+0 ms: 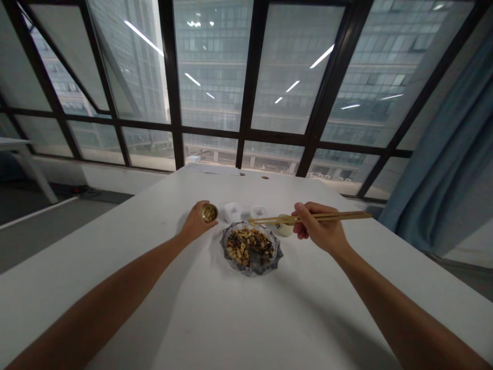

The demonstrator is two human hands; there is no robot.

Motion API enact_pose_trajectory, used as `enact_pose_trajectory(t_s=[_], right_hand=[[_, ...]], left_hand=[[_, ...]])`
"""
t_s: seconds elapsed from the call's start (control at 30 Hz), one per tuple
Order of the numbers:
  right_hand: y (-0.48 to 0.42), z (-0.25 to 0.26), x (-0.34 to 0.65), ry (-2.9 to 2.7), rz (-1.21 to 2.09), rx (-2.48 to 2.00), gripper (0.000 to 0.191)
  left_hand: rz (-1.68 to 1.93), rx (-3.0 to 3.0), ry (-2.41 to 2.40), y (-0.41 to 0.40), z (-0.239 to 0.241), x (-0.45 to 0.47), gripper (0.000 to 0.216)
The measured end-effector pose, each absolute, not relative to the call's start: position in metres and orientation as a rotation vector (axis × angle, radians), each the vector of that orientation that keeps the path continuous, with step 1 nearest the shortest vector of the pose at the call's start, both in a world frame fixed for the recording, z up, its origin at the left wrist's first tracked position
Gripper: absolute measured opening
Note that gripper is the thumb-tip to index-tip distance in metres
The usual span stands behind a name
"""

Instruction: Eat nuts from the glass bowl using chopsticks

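My left hand is wrapped round a small round cup with some yellowish-brown pieces inside. In my right hand is a pair of chopsticks, pointing left. Their tips are over the far rim of a clear glass bowl, with a small yellowish piece at them. Light and dark dried pieces, too small to name surely, lie in the bowl; its near side shows bare glass. Partly behind the chopsticks stands a pale yellow cup with dark marks.
Two small white cups stand behind the bowl on the white table. Papers lie at the table's far end, near two round dark spots. Windows rise beyond, and a blue curtain hangs at right.
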State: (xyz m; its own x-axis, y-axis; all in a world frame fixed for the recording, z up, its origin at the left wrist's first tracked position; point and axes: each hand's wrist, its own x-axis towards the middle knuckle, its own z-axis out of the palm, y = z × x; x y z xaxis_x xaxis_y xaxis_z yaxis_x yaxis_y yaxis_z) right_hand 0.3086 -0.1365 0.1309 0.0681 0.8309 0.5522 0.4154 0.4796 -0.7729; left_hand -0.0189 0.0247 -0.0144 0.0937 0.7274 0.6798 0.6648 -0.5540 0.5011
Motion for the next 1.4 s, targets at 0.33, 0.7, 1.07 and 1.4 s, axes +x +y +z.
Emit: enact_pose_trajectory(t_s=[0.33, 0.7, 1.07, 1.4], right_hand=[[-0.115, 0.111, 0.265, -1.507, 0.503, -1.007, 0.056], [-0.057, 0.106, 0.206, -1.732, 0.619, -1.02, 0.059], [-0.129, 0.16, 0.302, -2.09, 0.335, -1.331, 0.061], [-0.127, 0.135, 0.299, -2.083, 0.401, -1.307, 0.047]], left_hand=[[1.397, 2.339, 1.397, 0.022, -0.012, -0.016, 0.075], [1.228, 2.262, 1.412, 0.012, 0.001, -0.013, 0.078], [1.292, 2.138, 1.523, 0.01, 0.001, -0.012, 0.069], [1.273, 2.084, 1.565, 0.007, 0.004, -0.012, 0.066]])
